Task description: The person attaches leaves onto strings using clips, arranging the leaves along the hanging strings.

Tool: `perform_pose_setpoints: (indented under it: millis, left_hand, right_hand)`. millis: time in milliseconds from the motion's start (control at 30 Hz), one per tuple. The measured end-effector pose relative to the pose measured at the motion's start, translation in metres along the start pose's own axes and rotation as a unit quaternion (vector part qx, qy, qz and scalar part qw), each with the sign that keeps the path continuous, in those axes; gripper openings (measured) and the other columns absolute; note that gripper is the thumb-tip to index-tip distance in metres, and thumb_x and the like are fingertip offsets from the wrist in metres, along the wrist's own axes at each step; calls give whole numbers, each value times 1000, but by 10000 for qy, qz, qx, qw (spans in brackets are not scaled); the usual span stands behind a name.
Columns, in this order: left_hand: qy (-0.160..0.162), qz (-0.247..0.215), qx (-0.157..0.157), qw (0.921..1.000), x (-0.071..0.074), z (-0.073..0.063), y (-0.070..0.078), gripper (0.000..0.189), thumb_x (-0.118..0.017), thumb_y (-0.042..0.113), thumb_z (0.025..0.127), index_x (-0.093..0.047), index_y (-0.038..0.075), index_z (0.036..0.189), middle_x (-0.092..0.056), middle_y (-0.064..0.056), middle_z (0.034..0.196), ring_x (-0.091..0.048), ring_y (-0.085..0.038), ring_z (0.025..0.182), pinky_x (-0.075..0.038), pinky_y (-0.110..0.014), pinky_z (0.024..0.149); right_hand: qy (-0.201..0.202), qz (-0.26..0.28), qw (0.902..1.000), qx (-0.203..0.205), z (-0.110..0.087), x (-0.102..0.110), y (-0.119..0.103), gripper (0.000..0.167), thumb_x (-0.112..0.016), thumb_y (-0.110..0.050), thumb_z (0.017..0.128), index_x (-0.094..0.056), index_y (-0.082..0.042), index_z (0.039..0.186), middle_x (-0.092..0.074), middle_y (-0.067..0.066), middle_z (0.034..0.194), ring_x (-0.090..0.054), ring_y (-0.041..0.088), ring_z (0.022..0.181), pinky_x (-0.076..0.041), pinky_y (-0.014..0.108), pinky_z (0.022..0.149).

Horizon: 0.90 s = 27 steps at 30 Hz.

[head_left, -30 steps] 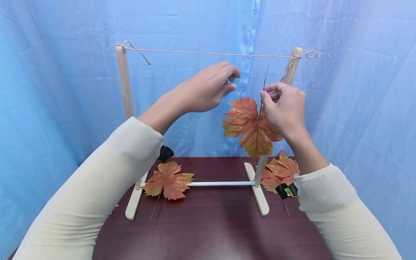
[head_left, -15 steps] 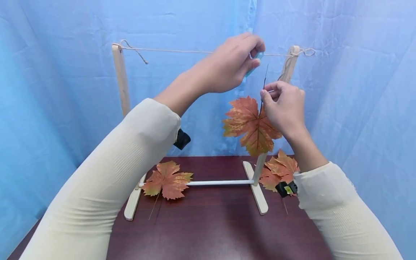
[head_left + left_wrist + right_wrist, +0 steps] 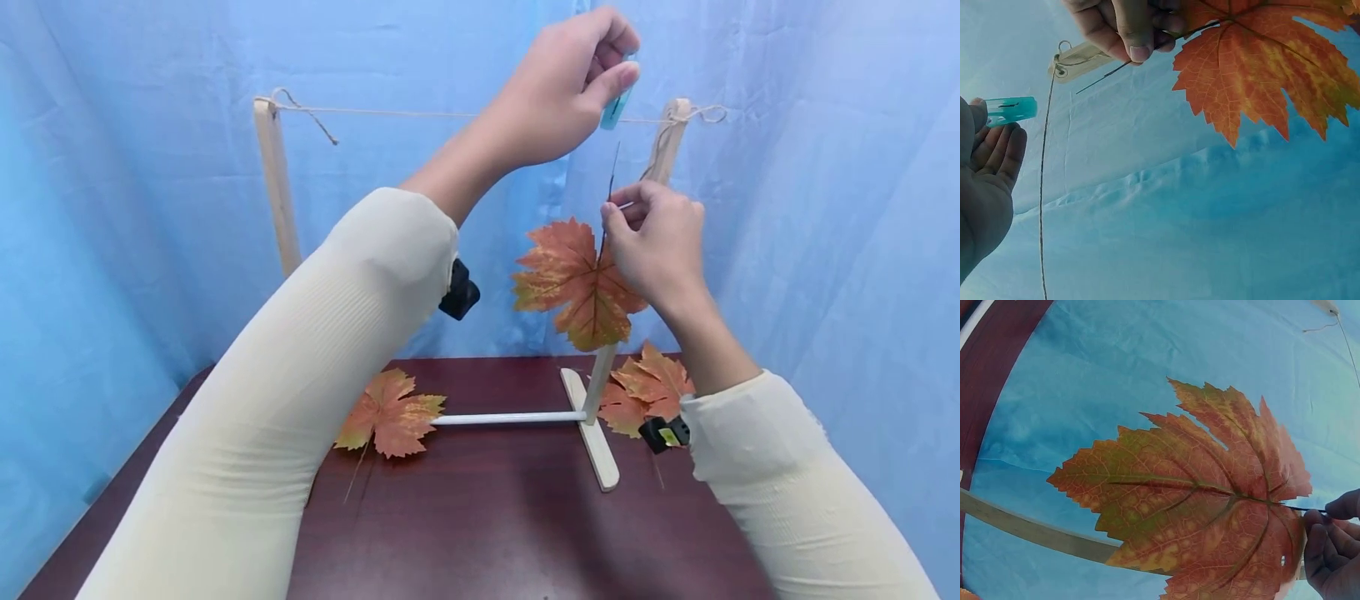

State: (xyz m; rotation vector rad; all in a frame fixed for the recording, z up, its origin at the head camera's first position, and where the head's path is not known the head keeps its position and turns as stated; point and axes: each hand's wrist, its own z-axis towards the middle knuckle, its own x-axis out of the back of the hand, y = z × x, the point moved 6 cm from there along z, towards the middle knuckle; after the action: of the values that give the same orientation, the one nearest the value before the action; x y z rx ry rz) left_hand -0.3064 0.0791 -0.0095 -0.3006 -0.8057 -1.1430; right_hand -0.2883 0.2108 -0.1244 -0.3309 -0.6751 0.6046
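Observation:
My left hand (image 3: 573, 87) pinches a translucent teal clothespin (image 3: 615, 107), held up at the string (image 3: 375, 111) near its right end. In the left wrist view the clothespin (image 3: 1013, 109) points toward the string (image 3: 1042, 187). Below it, my right hand (image 3: 660, 237) pinches the thin dark stem (image 3: 611, 179) of an orange-red maple leaf (image 3: 577, 287). The stem's tip points up, just under the string, and the leaf blade hangs down. Seen from the right wrist, the leaf (image 3: 1210, 494) spreads out beside the fingertips, its stem between thumb and finger.
The string runs between two wooden posts (image 3: 277, 183), joined low down by a white rod (image 3: 510, 419). One maple leaf (image 3: 393, 412) lies at the rod's left; more leaves (image 3: 652, 383) lie right of the stand. Blue curtain (image 3: 187, 167) hangs behind the dark table (image 3: 450, 517).
My left hand has risen and moved right with the clothespin, from below the string up to it. My right hand and its leaf have stayed nearly still.

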Motion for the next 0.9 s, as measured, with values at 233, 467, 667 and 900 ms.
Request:
perform_pose_setpoints:
  millis: [233,467,667,900]
  left_hand:
    - [163,-195,654,9975,-2,12,0,34,-49,23,109,-55,6,137,-60,-2,123,-55,-6,109,-41,-9,93]
    - [269,-207,1215,9920,-4,15,-7,28,-50,21,108,-58,7,131,-60,-1,119,-52,-6,102,-43,-12,90]
    - [200,-85,1597,9869,-8,13,-13,26,-50,23,108,-61,9,126,-59,1,111,-52,-7,97,-45,-16,84]
    - [129,-26,1829,9830,-12,13,-16,23,-50,22,108,-62,9,123,-59,2,108,-52,-7,96,-44,-18,82]
  right_hand:
    - [72,-25,10000,-14,-2,3,-2,26,-59,-20,102,-73,2,106,-76,19,90,-69,27,79,-44,23,65]
    - [132,33,9999,38,-2,0,-6,25,-60,-17,101,-73,3,105,-76,19,90,-70,27,78,-44,24,65]
    - [98,63,9999,-3,0,-2,-6,26,-59,-18,101,-73,2,106,-76,18,90,-70,27,79,-45,26,69]
    - [73,73,9999,30,-1,-2,-7,24,-60,-18,101,-73,2,106,-76,18,90,-70,26,78,-46,27,69]
